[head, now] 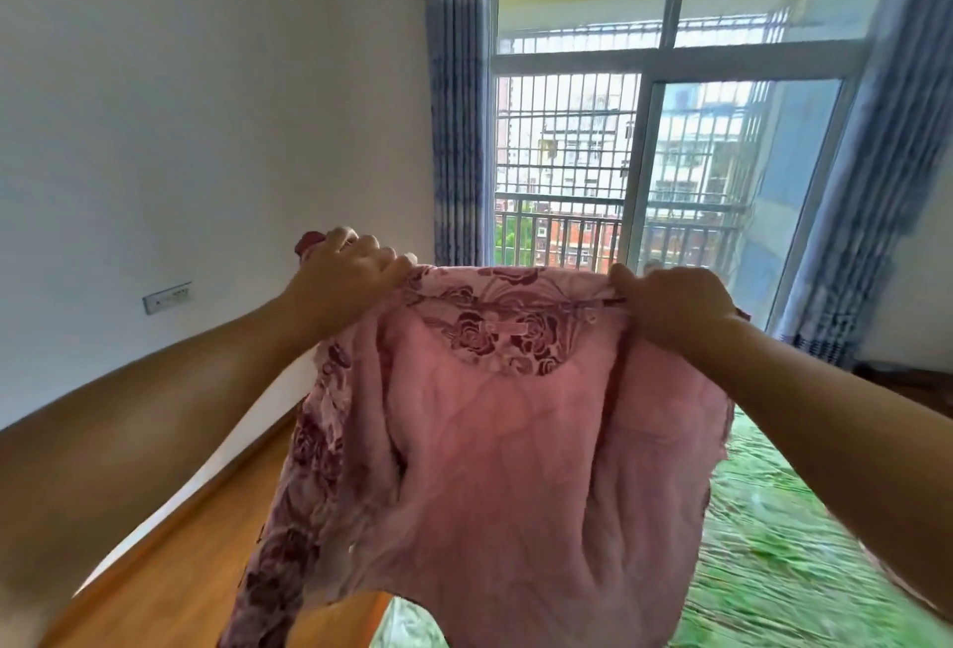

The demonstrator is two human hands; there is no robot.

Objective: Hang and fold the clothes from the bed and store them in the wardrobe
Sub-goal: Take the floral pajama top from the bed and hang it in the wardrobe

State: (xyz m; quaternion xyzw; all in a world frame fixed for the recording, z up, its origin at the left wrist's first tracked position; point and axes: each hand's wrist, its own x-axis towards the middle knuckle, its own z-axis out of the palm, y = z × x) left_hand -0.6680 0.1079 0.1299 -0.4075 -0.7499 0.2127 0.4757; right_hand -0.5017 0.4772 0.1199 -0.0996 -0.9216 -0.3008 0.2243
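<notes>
Window (572,142) behind pink, perhaps quilted, garment (515,467)

I read this as a home bedroom. Beyond the fingers (384,258) of the left hand (340,281) and right hand (670,302): sliding glass door (732,173), blue curtains (456,106) either side, barred balcony (562,230), apartment blocks (582,152) outside. Below the right fingers, a bed (773,544) under a green cover. Left of the left fingers, white wall (180,106) with a socket plate (166,298); under them, wood floor (180,544).
</notes>
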